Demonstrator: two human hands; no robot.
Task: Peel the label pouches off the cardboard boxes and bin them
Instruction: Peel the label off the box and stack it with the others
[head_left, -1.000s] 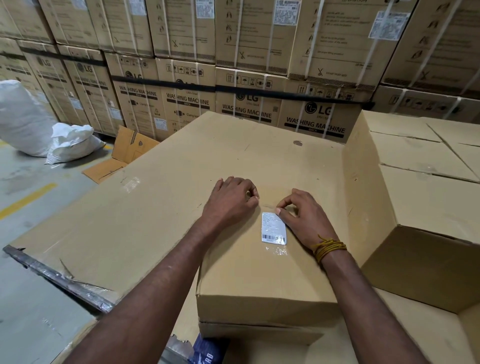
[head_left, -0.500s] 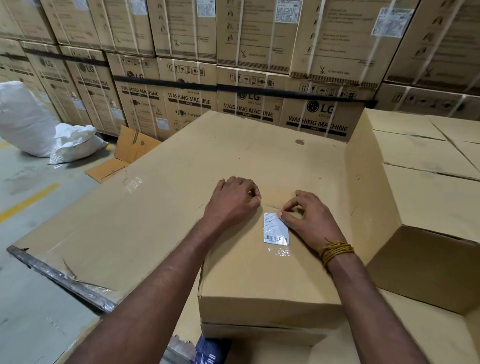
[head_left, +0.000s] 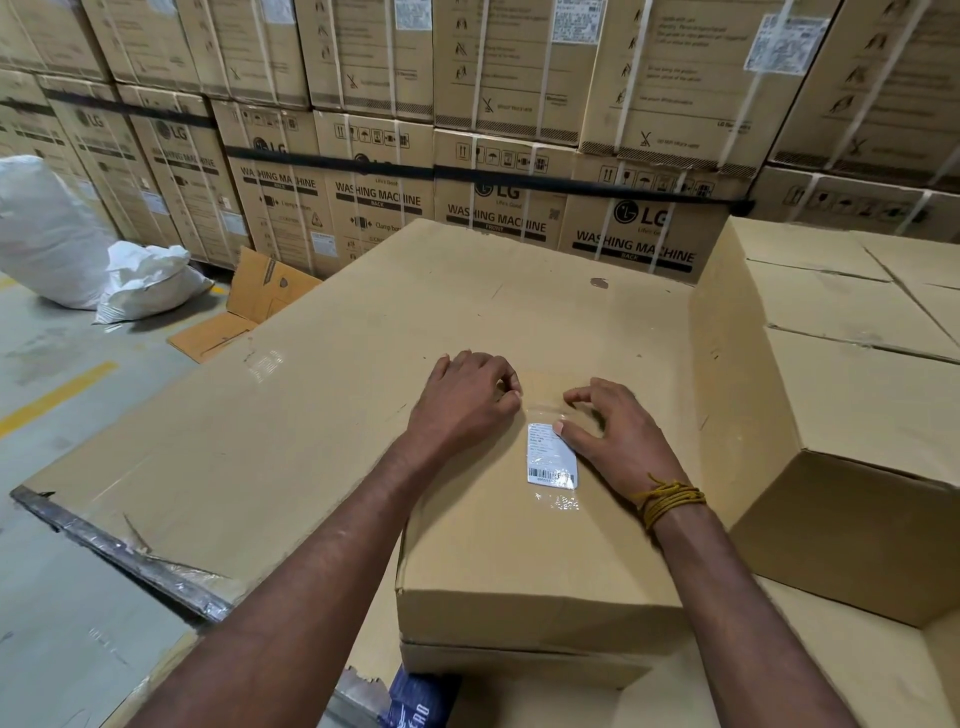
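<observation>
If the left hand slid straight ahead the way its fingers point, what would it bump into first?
Probably the right hand. The left hand points right across the box top, along the label pouch's upper edge; depth is hard to judge.

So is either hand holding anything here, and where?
Neither lifts anything. Right hand and left hand pick at the label pouch's top edge; an actual pinch cannot be told.

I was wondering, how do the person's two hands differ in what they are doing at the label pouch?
The left hand sits at the pouch's top left with fingers curled; the right hand lies along its right side, more spread. The right wrist wears a yellow cord; the left is bare. Both rest on the same cardboard box.
</observation>
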